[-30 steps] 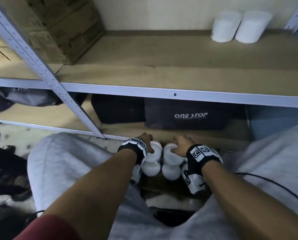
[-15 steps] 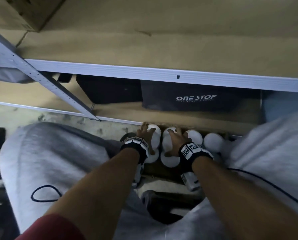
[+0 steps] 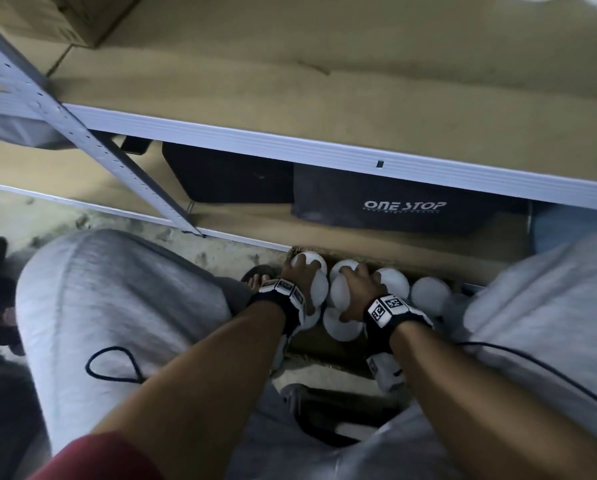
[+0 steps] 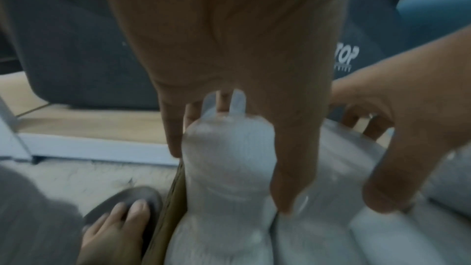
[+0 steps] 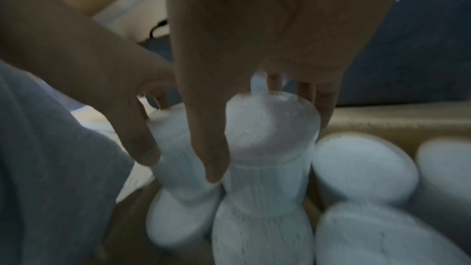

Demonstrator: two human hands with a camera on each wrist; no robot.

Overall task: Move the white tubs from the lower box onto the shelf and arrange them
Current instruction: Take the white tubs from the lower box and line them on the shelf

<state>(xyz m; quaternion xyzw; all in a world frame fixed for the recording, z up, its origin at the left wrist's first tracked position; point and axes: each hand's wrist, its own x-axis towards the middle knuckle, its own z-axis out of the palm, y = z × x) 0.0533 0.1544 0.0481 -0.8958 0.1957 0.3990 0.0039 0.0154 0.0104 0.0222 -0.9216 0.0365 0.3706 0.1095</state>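
Observation:
Several white tubs stand packed in a low cardboard box on the floor between my knees. My left hand grips the far-left tub from above, fingers and thumb curled round its top. In the left wrist view, the left hand holds that tub beside the box wall. My right hand grips the neighbouring tub the same way. In the right wrist view, the right hand wraps the tub. Both held tubs stand higher than their neighbours.
The brown shelf board with its white metal rim runs across above the box, and a slanted upright stands at the left. Dark bags sit on the lowest shelf behind the box. My sandalled foot is left of the box.
Both hands went from resting on the tub tops to curling round them, and the two tubs have risen a little. My view tilted down towards the box.

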